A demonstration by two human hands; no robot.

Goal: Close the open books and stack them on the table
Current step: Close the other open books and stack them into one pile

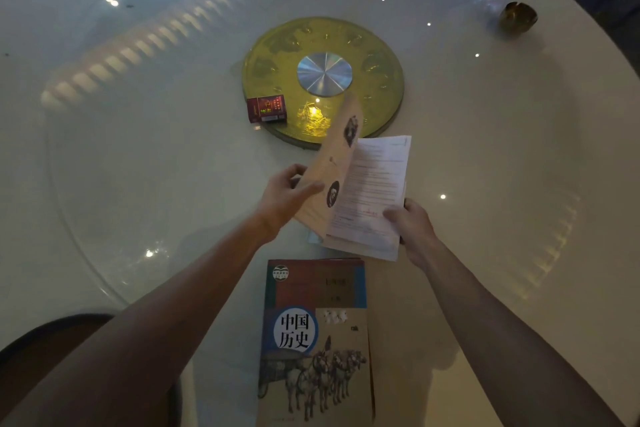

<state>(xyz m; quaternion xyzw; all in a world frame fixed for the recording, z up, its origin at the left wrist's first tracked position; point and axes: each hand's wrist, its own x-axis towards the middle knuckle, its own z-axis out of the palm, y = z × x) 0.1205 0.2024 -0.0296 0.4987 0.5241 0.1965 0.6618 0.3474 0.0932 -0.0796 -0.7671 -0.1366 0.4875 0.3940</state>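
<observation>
An open book (370,191) with white text pages is held above the white round table (485,149), a little past the middle. My left hand (287,196) grips its tan left-hand leaves, which stand tilted up towards the right. My right hand (412,222) holds the book's lower right edge, thumb on the page. A closed history textbook (317,343) with horses and a chariot on its cover lies flat at the near edge, between my forearms.
A glass turntable with a yellow-gold hub (323,80) fills the table's centre. A red cigarette pack (266,108) lies at the hub's left edge. A small brass bowl (517,17) sits at the far right. A dark chair back (45,340) is at lower left.
</observation>
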